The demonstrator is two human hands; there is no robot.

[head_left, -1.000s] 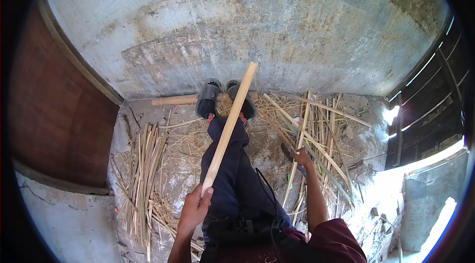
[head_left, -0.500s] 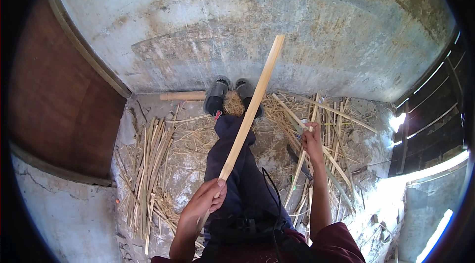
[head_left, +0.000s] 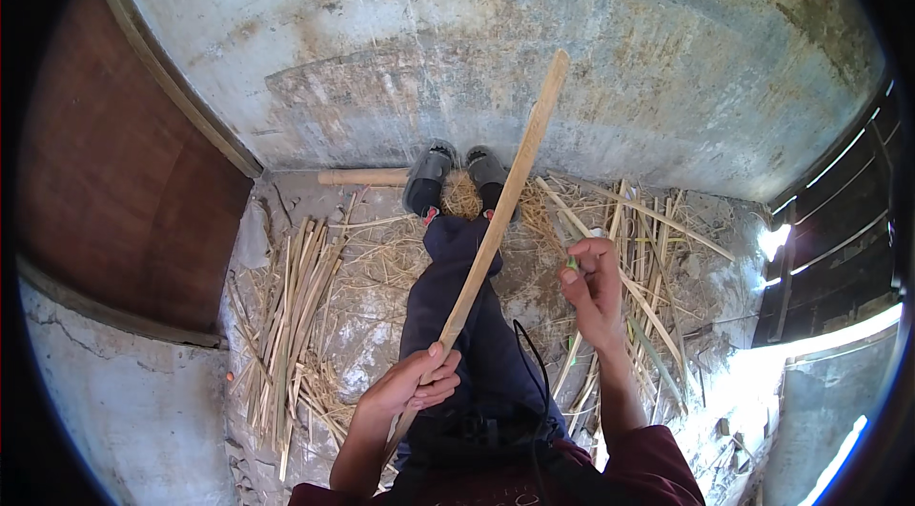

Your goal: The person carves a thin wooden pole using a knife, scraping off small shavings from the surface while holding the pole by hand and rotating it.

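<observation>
My left hand (head_left: pixel 412 380) is closed round the lower part of a long, flat bamboo strip (head_left: pixel 515 184). The strip slants up and to the right across my legs, its far end in front of the wall. My right hand (head_left: pixel 598 292) is raised to the right of the strip, apart from it. Its thumb and fingers pinch a small, thin object with a green part (head_left: pixel 572 263); most of it is hidden, so its kind is unclear. Below that hand lie loose bamboo strips (head_left: pixel 658 315), some pale and some greenish.
Another pile of bamboo strips (head_left: pixel 295 315) lies on the floor at the left, among shavings (head_left: pixel 381 263). A round pole (head_left: pixel 362 178) rests along the stained wall (head_left: pixel 429 87). My shoes (head_left: pixel 431 174) are near its foot. A brown panel (head_left: pixel 133 172) stands left, dark slats (head_left: pixel 829 230) right.
The bamboo strip has turned over in my left hand and now shows a browner face. My right hand has turned at the wrist, bringing the green part into sight. The view has shifted slightly.
</observation>
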